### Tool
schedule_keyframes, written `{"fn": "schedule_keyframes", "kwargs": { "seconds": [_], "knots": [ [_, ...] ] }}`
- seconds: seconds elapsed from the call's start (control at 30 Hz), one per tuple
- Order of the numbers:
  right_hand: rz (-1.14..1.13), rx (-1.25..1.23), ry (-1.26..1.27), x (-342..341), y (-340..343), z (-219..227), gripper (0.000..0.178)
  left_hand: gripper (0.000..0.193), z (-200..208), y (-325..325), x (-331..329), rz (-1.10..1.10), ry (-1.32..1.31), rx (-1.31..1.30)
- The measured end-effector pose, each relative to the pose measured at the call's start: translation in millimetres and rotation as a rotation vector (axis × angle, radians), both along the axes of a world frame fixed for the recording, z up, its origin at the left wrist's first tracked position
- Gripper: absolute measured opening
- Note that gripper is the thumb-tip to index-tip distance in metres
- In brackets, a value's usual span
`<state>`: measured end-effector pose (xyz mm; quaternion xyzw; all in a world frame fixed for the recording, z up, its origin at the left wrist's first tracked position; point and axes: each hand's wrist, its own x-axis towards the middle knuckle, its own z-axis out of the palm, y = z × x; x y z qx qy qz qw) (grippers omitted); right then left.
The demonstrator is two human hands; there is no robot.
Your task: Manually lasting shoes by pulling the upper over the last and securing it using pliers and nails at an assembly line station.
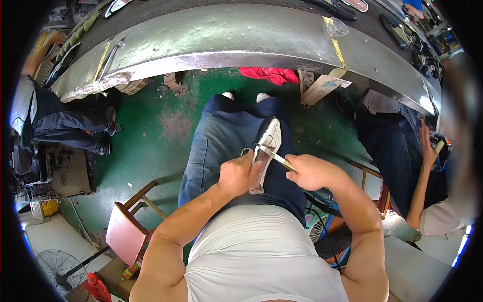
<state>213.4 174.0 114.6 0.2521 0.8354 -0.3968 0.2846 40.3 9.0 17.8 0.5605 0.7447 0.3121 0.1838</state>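
The left hand [237,173] grips the side of a shoe [261,173] held over the lap, pale face up, dark edging at its far end. The right hand [312,171], apart from it, is closed around the handle of a metal tool [275,156], whose head lies over the shoe's middle. Work on this shoe looks under way rather than finished; how much of it is done I cannot tell. Ahead, more shoes [395,31] lie along the bench [216,32]; whether they are finished or waiting does not show. A clear cup [337,28] sits on the bench's metal edge, contents not discernible. Behind to the left are a yellow crate [44,209] and a cardboard box [111,278]; what either holds cannot be made out.
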Motion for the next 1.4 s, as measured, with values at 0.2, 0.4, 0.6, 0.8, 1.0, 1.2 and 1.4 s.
{"fn": "schedule_keyframes", "kwargs": {
  "seconds": [0.2, 0.4, 0.6, 0.8, 1.0, 1.2, 1.4],
  "knots": [
    [0.153, 0.125, 0.034, -19.0, 6.1, -6.1, 0.032, 0.07, -96.2, 0.1, -4.0, 0.172, -1.344, 0.009],
    [-0.411, 0.075, 0.383, 3.7, -60.0, -87.0, 0.026, 0.069, -66.8, 13.6, -11.7, 0.158, -1.383, -0.137],
    [-0.275, 0.165, 0.393, 7.2, -28.4, -76.0, 0.025, 0.072, -56.0, 25.8, -8.1, 0.194, -1.158, -0.147],
    [-0.382, -0.174, 0.168, -9.3, 1.5, -66.8, 0.022, 0.064, -62.6, 21.8, -4.5, 0.178, -0.778, -0.093],
    [-0.722, -0.365, 0.331, 0.4, -44.3, -113.5, 0.025, 0.057, -52.3, 28.8, -14.5, -0.057, -0.259, 0.045],
    [-0.767, -1.024, 0.106, 23.8, 11.1, -77.9, 0.032, 0.049, -52.4, 28.7, -19.9, -0.078, -0.246, -0.052],
    [-0.518, -0.219, 0.234, -15.5, 18.0, -64.6, 0.047, 0.046, -51.3, 34.3, -12.0, -0.125, -0.204, -0.091]
  ]
}}
